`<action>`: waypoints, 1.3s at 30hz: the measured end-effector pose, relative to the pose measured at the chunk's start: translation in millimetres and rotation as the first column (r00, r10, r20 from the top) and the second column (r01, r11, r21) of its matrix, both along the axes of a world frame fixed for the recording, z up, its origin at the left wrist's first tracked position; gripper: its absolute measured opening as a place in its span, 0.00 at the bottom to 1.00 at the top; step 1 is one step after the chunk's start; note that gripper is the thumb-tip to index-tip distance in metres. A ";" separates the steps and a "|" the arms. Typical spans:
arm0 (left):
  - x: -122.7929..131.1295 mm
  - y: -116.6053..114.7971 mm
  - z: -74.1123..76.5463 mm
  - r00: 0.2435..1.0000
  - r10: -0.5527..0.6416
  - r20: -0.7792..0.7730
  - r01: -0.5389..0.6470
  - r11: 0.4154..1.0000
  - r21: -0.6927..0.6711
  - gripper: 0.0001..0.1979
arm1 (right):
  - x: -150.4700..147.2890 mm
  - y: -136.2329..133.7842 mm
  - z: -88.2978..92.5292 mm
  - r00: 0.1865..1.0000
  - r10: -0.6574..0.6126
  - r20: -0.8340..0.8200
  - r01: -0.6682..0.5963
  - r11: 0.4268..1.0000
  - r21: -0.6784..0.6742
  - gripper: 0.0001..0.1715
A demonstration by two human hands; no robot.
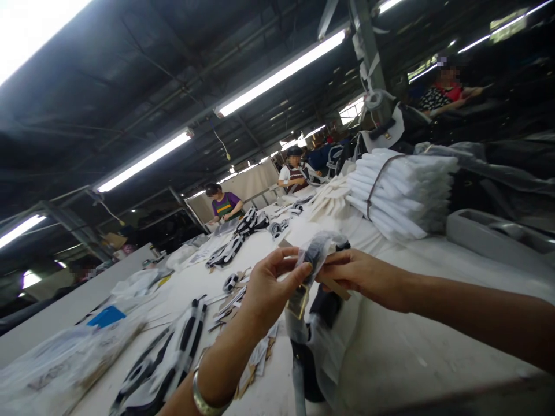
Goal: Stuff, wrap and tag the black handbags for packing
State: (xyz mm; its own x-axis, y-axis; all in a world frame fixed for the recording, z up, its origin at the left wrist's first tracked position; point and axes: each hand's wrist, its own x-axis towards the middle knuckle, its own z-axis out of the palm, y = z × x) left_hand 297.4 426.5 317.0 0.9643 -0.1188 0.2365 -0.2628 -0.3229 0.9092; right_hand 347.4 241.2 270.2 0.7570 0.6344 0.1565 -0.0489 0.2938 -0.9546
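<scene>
My left hand (271, 283) is closed, thumb and fingers pinching a black strap (315, 249) in thin translucent wrapping. Opposite it, my right hand (362, 274) is closed with its fingertips at the same strap and on a narrow brown cardboard strip (336, 287). Part of the strip is hidden behind the fingers. Below my hands hangs a black piece (325, 306), partly covered in white wrapping, with a gold-coloured metal frame (299, 303) under film. Its full shape is blurred and partly hidden.
Black-and-white wrapped straps (173, 358) and cardboard pieces (258, 358) lie on the white table (390, 346). At right sits a tied bundle of white padded sticks (394, 190); plastic bags (65, 358) lie at left. People (228, 203) work farther along.
</scene>
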 end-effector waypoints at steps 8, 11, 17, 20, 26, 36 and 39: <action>-4.1 -3.0 0.4 0.988 0.016 0.154 -0.035 0.992 0.120 0.16 | -2.6 -11.9 12.6 0.989 0.134 -0.066 -0.129 0.989 0.072 0.15; -3.6 -1.7 -1.5 0.983 0.027 0.184 -0.053 0.989 0.139 0.15 | -5.2 -7.6 12.6 0.994 0.083 -0.075 -0.077 0.994 0.074 0.21; -4.1 -3.2 -6.5 0.988 0.072 0.134 -0.068 0.997 -0.035 0.25 | -9.4 0.3 7.8 0.999 -0.037 -0.034 0.037 0.999 0.017 0.21; -3.2 -7.5 -8.4 0.987 0.153 0.059 -0.141 0.976 -0.166 0.51 | -9.5 1.1 9.1 0.998 -0.036 -0.048 0.036 0.999 0.007 0.21; 1.5 -13.2 -13.7 0.991 0.131 0.021 -0.112 0.915 -0.387 0.59 | -6.1 -0.6 14.8 0.999 -0.007 -0.048 0.008 0.999 0.032 0.20; 2.3 -8.9 -20.3 0.992 0.121 0.032 -0.106 0.946 -0.308 0.17 | -16.1 1.8 -15.6 0.995 0.022 -0.096 0.014 0.934 0.356 0.17; 2.3 -11.6 -21.9 0.992 0.114 0.062 -0.090 0.948 -0.306 0.16 | -24.8 11.8 -16.0 0.997 -0.053 -0.061 0.071 0.932 0.355 0.19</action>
State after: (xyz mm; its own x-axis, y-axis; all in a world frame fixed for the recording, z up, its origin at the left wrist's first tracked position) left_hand 299.6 414.8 295.2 0.9447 0.0675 0.3210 -0.3168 -0.0656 0.9462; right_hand 322.6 253.0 254.2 0.8056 0.4954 0.3249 -0.0642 0.6182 -0.7834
